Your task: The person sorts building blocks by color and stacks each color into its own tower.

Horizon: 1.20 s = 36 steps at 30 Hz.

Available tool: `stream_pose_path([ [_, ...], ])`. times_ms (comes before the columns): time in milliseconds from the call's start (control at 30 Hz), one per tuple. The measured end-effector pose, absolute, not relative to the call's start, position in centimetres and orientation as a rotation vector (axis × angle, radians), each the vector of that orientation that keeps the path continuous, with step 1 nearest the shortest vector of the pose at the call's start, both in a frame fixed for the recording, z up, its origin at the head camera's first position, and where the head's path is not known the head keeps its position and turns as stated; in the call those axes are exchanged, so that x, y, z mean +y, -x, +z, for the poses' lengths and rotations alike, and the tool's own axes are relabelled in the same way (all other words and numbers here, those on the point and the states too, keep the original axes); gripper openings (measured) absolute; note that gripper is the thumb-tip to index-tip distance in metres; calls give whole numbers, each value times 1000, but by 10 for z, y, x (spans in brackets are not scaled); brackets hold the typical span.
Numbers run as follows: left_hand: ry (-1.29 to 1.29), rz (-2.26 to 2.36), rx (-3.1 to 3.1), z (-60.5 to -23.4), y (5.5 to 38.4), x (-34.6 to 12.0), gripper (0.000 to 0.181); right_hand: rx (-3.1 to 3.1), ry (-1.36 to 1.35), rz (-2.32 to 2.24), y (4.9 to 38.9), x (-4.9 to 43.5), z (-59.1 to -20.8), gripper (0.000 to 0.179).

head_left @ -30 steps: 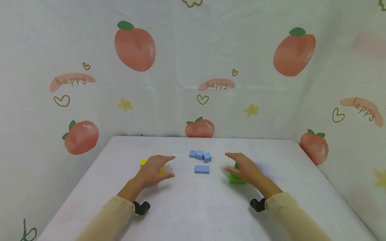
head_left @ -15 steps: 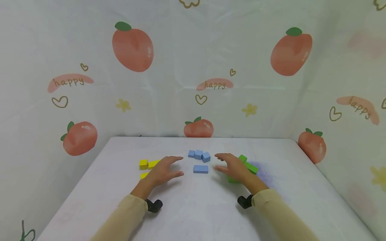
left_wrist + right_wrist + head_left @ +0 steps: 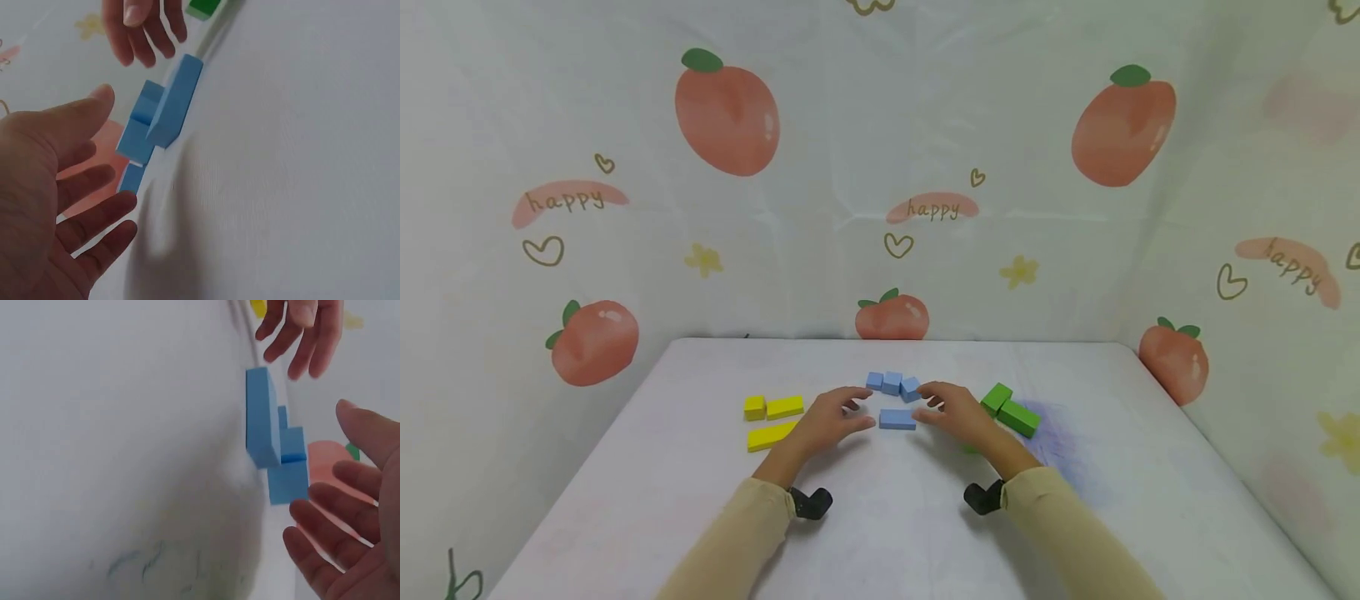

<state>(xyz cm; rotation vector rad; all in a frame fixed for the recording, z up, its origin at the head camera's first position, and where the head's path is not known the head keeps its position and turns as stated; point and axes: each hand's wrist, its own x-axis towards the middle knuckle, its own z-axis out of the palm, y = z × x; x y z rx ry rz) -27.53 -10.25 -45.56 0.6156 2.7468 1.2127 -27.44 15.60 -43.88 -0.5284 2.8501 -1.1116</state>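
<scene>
On the white table lies a long blue block (image 3: 895, 419), and behind it sit several small blue blocks (image 3: 891, 383) in a row. My left hand (image 3: 831, 423) hovers just left of the long block, thumb and fingers spread apart with nothing between them. From the other side, my right hand (image 3: 957, 413) comes close, its fingertips overlapping the right end of the long block in the head view. In the right wrist view the thumb and fingers of this hand (image 3: 350, 512) are parted and bare. The left wrist view shows the left palm (image 3: 37, 194) facing the blue blocks (image 3: 178, 103).
Yellow blocks (image 3: 785, 407) lie left of the left hand. Green blocks (image 3: 1019, 418) lie right of the right hand, one partly hidden by it. A purple smudge (image 3: 1056, 442) marks the table (image 3: 895, 533) there. A patterned cloth (image 3: 820, 167) hangs behind.
Both hands have moved inward, the left to the right and the right to the left, closing in on the blue blocks. Yellow and green blocks have come into view behind them.
</scene>
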Motion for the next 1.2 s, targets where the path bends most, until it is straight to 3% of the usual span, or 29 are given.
stream_pose_path([
  [533, -500, 1321, 2671, -466, 282, -78, 44, 2816, 324, -1244, 274, 133, -453, 34],
  [1200, -481, 1311, 2784, -472, 276, -71, 26, 2858, 290, -1330, 267, 132, -473, 31],
])
